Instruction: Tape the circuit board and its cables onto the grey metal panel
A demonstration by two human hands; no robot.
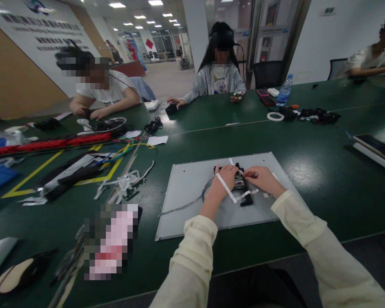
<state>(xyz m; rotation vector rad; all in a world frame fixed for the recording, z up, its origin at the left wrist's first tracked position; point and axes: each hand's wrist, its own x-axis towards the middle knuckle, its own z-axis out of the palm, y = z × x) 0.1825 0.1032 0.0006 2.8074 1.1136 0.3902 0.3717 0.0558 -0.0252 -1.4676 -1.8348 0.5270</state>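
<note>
A black device with an exposed circuit board [239,182] lies on a white board [182,192], with thin grey cables [188,206] trailing off to its left. A narrow white strip [226,187], like tape, loops across the device and over my left wrist. My left hand [224,177] rests on the device's upper left side, its fingers curled onto the black frame. At the device's upper right edge, my right hand [263,179] is closed in a pinch at a short white strip. Its fingertips partly hide what they hold.
A phone-shaped item with blurred pink surface [115,244] and a heap of torn white strips [128,184] lie left. Bundled wires [80,171] lie beyond. A phone [378,147] is at right, a water bottle [285,90] farther back. Several people sit around the green table [321,171].
</note>
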